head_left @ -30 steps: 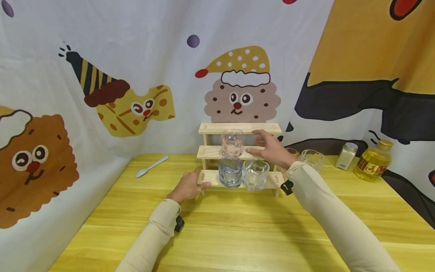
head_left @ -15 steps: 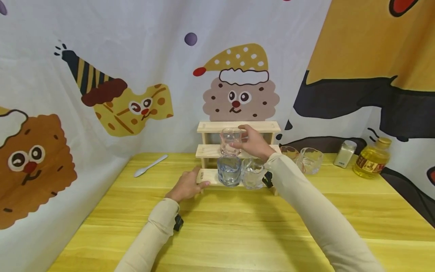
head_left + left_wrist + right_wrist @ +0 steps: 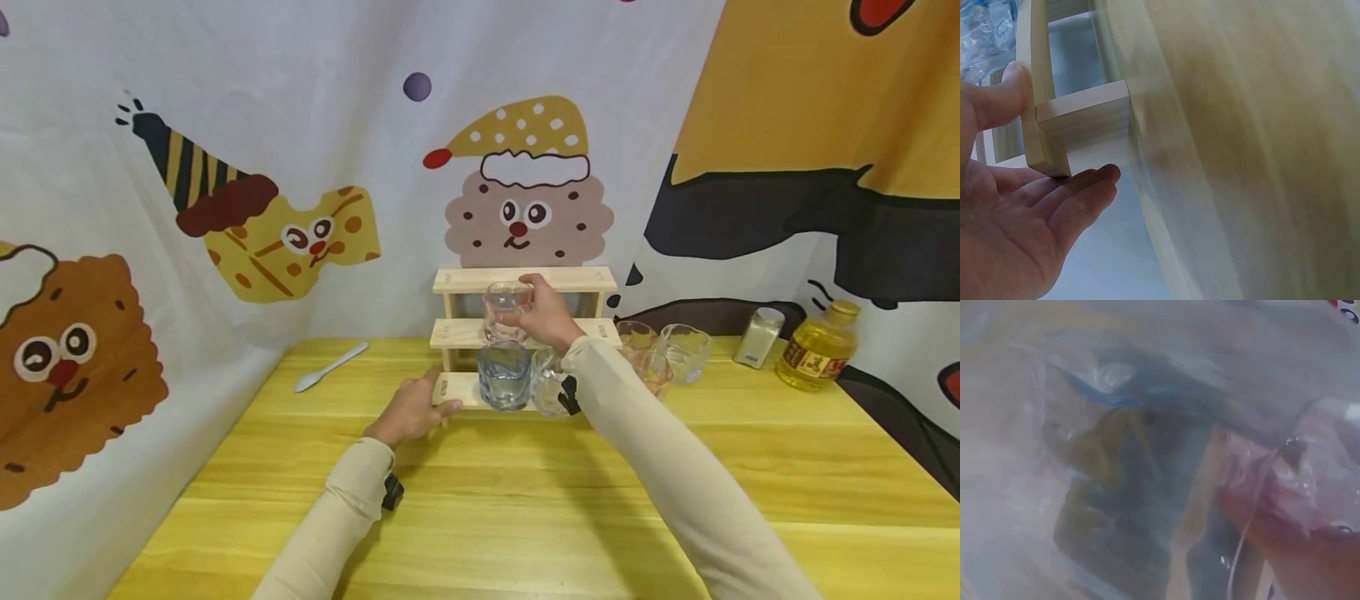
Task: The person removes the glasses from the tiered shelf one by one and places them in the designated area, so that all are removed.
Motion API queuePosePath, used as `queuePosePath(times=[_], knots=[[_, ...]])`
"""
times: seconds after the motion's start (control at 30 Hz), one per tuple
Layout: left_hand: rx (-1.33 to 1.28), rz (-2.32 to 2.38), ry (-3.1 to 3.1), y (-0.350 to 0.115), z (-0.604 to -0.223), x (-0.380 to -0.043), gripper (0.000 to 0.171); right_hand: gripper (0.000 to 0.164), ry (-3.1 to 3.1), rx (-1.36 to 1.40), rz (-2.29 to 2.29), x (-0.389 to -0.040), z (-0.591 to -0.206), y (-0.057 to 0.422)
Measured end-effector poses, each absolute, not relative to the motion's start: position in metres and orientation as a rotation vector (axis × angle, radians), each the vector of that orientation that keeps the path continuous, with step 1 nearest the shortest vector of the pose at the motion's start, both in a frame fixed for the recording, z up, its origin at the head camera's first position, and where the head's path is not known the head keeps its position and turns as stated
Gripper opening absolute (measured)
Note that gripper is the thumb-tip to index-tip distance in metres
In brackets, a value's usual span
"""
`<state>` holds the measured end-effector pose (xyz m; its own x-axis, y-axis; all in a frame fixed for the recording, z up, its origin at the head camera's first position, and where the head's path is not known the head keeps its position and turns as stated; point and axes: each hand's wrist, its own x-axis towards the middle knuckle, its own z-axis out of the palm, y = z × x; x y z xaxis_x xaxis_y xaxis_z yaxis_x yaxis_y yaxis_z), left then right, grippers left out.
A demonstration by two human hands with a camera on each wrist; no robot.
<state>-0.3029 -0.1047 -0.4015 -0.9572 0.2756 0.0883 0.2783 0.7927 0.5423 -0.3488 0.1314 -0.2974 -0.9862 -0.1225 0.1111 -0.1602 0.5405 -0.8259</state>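
right hand (image 3: 552,315) around pink glass (image 3: 498,322), left hand (image 3: 409,410) around rack end (image 3: 461,389) — clear glass (image 3: 545,389) partly behind right sleeve (image 3: 637,421)

Cannot see the right part of the clear glass (image 3: 545,392) low on the rack (image 3: 458,389), covered by the right sleeve (image 3: 660,458) and black wrist device (image 3: 568,395). Cannot trace every finger of the right hand (image 3: 551,313) at the pink glass (image 3: 499,302). Lose the left hand (image 3: 1016,231) at the left wrist view's left edge. Find mostly blur in the right wrist view. Cannot read the small label (image 3: 812,360) on the yellow bottle (image 3: 832,330).
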Motion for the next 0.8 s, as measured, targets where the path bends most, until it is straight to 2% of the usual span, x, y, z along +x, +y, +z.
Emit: queuePosePath(times=[0.4, 0.8], knots=[[-0.463, -0.959, -2.957, -0.105, -0.402, -0.302, 0.07, 0.085, -2.65, 0.24, 1.512, -0.35, -0.298, 0.133], [-0.425, -0.939, -2.971, -0.104, -0.404, -0.302, 0.073, 0.082, -2.596, 0.327, 1.477, -0.337, -0.273, 0.147]])
